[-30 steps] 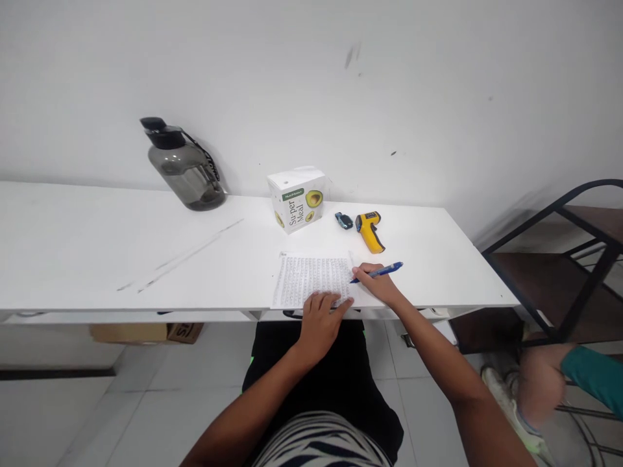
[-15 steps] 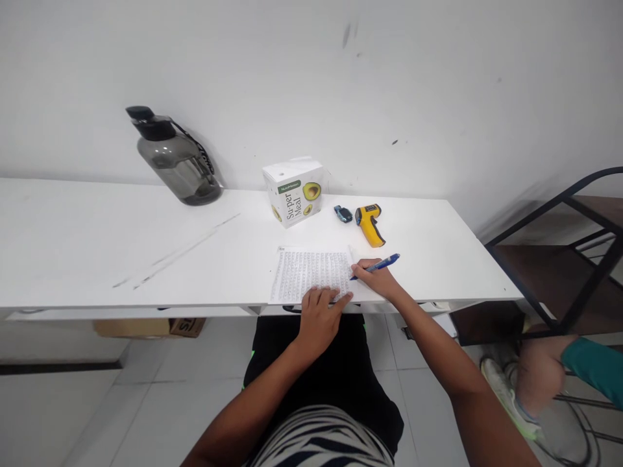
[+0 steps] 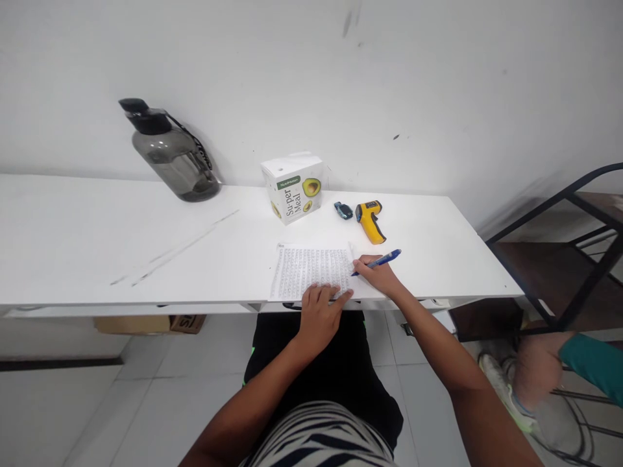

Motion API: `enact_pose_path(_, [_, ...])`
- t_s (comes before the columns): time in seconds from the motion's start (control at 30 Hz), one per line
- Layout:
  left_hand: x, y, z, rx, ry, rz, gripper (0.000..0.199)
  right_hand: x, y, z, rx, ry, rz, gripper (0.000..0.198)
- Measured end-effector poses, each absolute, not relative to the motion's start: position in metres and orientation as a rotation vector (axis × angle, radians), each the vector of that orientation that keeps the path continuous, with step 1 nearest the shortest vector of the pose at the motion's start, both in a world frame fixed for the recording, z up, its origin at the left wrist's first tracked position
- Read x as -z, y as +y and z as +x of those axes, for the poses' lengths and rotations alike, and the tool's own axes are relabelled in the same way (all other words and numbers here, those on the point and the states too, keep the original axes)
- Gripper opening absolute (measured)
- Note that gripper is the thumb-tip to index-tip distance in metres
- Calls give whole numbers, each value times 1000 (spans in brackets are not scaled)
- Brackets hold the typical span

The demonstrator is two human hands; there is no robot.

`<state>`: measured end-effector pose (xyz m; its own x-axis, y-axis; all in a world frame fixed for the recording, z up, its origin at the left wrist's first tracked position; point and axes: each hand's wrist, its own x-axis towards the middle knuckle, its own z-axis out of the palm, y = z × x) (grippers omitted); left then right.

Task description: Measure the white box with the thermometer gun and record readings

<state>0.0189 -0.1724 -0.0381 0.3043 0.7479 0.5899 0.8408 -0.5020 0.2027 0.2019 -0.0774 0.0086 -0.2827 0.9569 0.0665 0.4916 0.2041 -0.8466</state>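
A blue pen [image 3: 384,258] is pinched in my right hand [image 3: 379,275], its tip at the right side of a sheet of paper [image 3: 311,269]. Rows of small handwriting cover most of that sheet, which lies at the table's front edge. My left hand [image 3: 321,314] rests with fingers spread over the sheet's lower edge, the palm hanging past the table edge. Beyond the paper stand a white box [image 3: 294,188] printed with avocados, a dark wristwatch [image 3: 343,211] and a yellow infrared thermometer gun [image 3: 370,222] lying on its side.
A grey, see-through water bottle [image 3: 172,159] stands at the back left of the white table [image 3: 87,246], near the wall. To the right is a dark metal-framed rack [image 3: 564,259], with another person's leg [image 3: 540,366] below it. A cardboard box [image 3: 146,324] sits under the table.
The view has shifted slightly, so the table things appear a little higher. The pen stays in my right hand at the paper's right side, and my left hand stays on the sheet.
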Motion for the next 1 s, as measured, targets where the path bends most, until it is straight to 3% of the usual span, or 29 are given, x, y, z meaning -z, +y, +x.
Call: enact_pose_path(1.0, [40, -173, 19, 1000, -1485, -2405, 40, -10, -77, 201, -956, -1847, -1368, 33])
